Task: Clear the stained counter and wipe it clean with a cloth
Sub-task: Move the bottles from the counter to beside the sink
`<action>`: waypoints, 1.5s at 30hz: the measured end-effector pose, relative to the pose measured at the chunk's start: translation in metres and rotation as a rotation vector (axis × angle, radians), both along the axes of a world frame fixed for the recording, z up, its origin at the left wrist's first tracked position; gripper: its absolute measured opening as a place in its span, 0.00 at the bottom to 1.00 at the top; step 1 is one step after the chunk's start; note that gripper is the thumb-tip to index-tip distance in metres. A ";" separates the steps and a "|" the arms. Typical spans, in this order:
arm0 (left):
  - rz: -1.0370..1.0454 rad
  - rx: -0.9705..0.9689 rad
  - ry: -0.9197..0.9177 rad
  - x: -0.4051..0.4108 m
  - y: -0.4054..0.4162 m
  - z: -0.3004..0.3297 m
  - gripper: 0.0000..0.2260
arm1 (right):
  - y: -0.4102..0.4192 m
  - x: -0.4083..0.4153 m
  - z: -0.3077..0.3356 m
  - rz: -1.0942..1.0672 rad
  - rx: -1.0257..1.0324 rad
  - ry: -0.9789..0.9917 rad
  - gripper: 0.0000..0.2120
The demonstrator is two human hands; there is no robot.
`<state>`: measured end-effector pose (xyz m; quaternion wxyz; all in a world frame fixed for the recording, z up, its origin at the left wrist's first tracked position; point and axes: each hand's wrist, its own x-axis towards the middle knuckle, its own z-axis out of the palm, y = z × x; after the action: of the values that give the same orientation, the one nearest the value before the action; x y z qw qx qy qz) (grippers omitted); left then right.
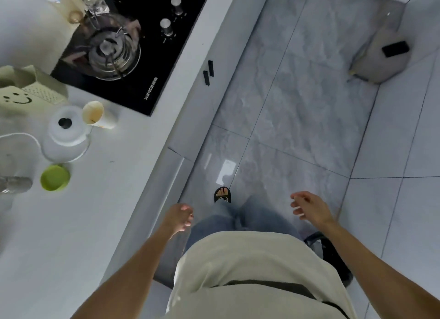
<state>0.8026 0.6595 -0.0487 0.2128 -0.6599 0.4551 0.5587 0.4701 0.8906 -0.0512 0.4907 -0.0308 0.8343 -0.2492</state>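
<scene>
The white counter (pixel 100 195) runs along the left. On it stand a paper cup (pixel 94 114) with a brown-stained inside, a clear jug with a white lid (pixel 66 133), a green lid or small dish (pixel 55 177) and a glass (pixel 14 184) at the left edge. My left hand (pixel 178 217) hangs empty beside the counter's front edge, fingers loosely curled. My right hand (pixel 309 207) hangs over the floor, fingers apart and holding nothing. No cloth is in view.
A black gas hob (pixel 133 57) with two knobs sits at the far end of the counter. A cream holder with a smiley face (pixel 21 92) stands at the left. On the grey tiled floor lie a grey bag (pixel 383 57) and a dark object (pixel 331 254) by my right leg.
</scene>
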 end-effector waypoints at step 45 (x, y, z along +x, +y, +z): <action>-0.184 -0.025 0.127 -0.620 -0.430 0.016 0.13 | -0.287 -0.470 -0.001 -0.452 0.177 -0.187 0.08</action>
<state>0.1822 0.2296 -0.0332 0.2255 -0.5812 0.5333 0.5718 -0.0003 0.6035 -0.0522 0.4985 0.2225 0.7895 -0.2803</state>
